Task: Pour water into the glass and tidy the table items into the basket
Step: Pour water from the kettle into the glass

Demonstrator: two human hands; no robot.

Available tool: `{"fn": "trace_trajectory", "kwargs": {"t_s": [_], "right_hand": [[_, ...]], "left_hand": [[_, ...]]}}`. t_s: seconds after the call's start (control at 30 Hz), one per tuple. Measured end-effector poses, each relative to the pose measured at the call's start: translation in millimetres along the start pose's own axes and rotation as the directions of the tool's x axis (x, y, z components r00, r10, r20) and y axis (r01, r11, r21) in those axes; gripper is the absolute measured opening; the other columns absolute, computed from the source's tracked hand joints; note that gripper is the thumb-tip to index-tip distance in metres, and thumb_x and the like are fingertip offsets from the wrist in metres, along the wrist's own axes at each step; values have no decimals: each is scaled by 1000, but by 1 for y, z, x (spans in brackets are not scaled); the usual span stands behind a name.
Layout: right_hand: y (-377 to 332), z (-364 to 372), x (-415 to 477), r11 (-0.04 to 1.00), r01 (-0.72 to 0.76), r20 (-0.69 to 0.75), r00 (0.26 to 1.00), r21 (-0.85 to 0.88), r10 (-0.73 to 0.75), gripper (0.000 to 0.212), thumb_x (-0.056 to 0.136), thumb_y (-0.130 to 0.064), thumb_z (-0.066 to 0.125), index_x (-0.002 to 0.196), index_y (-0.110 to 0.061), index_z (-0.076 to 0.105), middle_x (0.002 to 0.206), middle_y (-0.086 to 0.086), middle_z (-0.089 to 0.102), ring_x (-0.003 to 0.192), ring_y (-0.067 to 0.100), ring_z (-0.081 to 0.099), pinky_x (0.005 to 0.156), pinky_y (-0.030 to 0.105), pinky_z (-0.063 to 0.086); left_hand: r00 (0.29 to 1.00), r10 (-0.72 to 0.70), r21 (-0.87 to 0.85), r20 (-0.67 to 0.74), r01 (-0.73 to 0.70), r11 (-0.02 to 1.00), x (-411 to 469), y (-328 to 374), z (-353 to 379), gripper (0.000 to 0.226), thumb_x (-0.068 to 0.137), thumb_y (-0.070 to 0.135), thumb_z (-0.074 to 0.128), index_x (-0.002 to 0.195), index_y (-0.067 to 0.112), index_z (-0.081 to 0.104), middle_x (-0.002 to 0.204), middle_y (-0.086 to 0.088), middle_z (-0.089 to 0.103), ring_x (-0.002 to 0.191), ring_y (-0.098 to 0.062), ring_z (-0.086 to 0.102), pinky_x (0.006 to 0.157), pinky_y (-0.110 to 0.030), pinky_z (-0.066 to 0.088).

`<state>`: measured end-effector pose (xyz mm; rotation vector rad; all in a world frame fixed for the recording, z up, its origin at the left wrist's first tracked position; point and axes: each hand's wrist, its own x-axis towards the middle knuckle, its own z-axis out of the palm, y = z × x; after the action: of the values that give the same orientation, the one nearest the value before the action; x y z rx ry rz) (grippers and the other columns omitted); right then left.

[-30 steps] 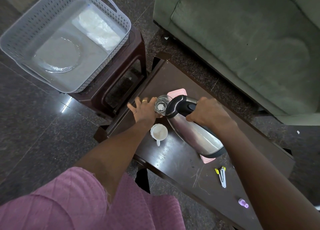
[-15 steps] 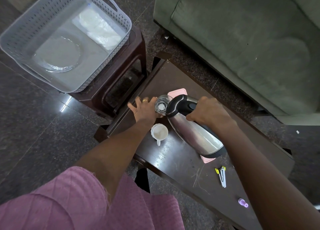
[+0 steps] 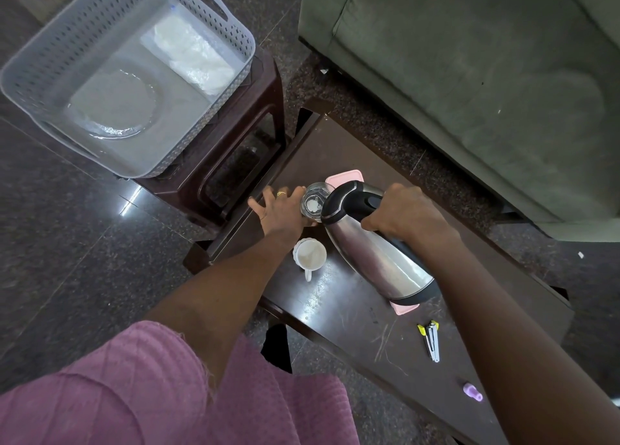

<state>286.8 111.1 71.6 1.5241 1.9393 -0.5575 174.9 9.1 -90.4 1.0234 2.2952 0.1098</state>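
Head view, looking down on a dark wooden table. Right hand wrapped tight around the black handle of a steel kettle, fingers fully curled, kettle tipped over with spout end just above a clear glass. Glass upright on the table near its far-left end, touching a pink lid behind it. Left hand pressed against the glass from the left, thumb side touching it, other fingers spread and half open on the tabletop, ring on 1 finger. White mug just in front of the glass, handle toward the camera. Stapler and small purple bottle farther right on the table, well apart from the kettle. Grey basket on a brown stool left of the table, holding 1 glass plate and 1 white packet. Green sofa beyond.
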Motion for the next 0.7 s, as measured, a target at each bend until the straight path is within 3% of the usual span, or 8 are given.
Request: {"fn": "trace_trajectory", "kwargs": {"t_s": [0.43,0.7], "right_hand": [[2,0,4,1000,2,-8,1000,15,-2,52,62,-33,70,105,-8,56,100,16,59,96,36,60,71,31,43],[3,1,6,1000,2,-12,1000,4,-2,51,61,-33,69,104,-10,55,83,10,43,93,35,60,70,30,43]], "left_hand": [[1000,15,31,-23,-14,999,0,0,1,68,67,56,71,125,38,41,129,2,53,130,-31,26,101,-64,16],[1000,2,17,-11,-2,1000,0,1,1,70,67,57,71,127,39,39,132,0,51,131,-31,25,102,-65,14]]}}
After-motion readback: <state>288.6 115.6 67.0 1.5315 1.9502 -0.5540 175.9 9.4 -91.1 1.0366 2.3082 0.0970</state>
